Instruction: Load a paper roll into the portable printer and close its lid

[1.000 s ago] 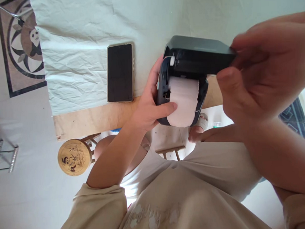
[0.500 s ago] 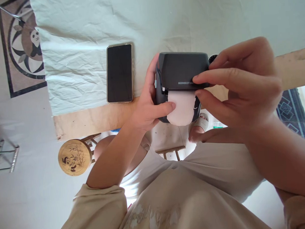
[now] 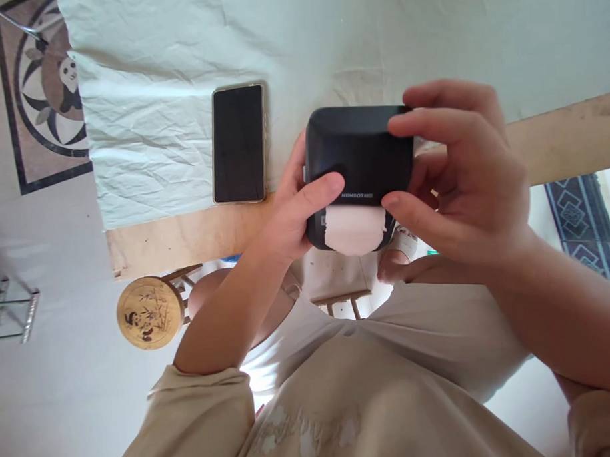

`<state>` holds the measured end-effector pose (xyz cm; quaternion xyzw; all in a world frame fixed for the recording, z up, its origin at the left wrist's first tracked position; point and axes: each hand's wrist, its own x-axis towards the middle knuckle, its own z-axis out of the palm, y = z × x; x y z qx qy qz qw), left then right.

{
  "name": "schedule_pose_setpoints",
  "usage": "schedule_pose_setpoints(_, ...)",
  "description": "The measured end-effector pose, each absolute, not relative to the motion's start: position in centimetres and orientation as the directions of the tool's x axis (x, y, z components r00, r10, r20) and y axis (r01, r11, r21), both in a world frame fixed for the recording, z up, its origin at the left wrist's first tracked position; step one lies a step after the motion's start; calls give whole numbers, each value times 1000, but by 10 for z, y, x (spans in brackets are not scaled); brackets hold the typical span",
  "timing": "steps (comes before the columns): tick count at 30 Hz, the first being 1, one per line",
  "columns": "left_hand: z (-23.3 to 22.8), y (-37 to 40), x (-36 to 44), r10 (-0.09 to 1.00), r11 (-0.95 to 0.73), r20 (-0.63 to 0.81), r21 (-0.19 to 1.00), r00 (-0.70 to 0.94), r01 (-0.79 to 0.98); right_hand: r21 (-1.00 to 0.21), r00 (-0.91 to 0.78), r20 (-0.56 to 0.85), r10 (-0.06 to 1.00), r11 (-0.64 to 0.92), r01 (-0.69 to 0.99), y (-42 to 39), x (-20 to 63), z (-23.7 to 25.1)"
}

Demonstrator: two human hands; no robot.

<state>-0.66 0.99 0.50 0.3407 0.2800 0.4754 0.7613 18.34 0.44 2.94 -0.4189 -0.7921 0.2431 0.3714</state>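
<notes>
Desk (image 3: 185, 242) runs across the far half of the view, most of it under a creased pale cloth (image 3: 179, 59), with a bare wooden strip along the near edge. A dark phone (image 3: 239, 143) lies face up on the cloth, left of the hands and apart from them. The small black label printer (image 3: 358, 153) is held just above the desk's near edge, between both hands. Its lid sits down flat over the body, so loading looks nearly done; a tongue of white label paper (image 3: 354, 228) sticks out of the slot on the near side. Whether the lid has latched I cannot tell; that, and any feeding or trimming of the paper, would be what is left. Left hand (image 3: 289, 219) cups the printer's left side, thumb lying across the lid's near-left corner, other fingers hidden behind the casing. Right hand (image 3: 463, 176) clamps the right side, index finger curled over the lid's far-right corner, thumb pressed at the near-right edge by the slot. The roll inside is out of sight. The printer's right flank and underside are covered by the right hand. Small print on the lid is barely legible. A round stool (image 3: 148, 312) stands on the floor near left, below the desk edge.
</notes>
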Motion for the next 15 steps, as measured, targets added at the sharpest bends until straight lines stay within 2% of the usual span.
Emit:
schedule_pose_setpoints(4,3,8,-7,907,344,-124,772,403,-535,-866,-399,175,900,333,372,1,180,26)
schedule_pose_setpoints(7,4,6,-3,922,312,-90,750,377,-584,-921,-412,98,906,240,308,4,179,23)
schedule_pose_setpoints(15,4,6,-4,936,270,-81,792,344,-548,-872,-424,190,885,350,341,3,178,22)
